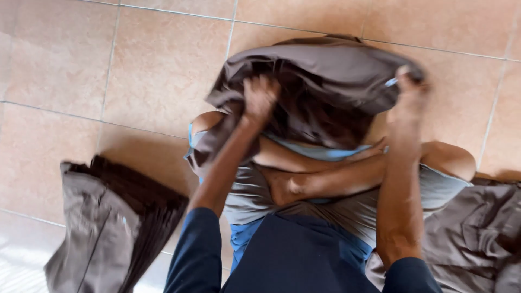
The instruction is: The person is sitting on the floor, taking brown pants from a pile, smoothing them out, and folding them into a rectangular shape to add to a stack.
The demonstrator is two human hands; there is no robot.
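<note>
Both hands grip a grey-brown cloth garment held above the crossed legs: left hand fisted in its edge, right hand pinching the right edge (blurred); folded grey-brown garments lie near left on the tiled floor.

Soft, even daylight fills the room, brightest at the near left where glare washes out the floor tiles. Motion blur smears both hands and the brown cloth they grip, while faint shadows lie beneath the folded pile on the left.
</note>
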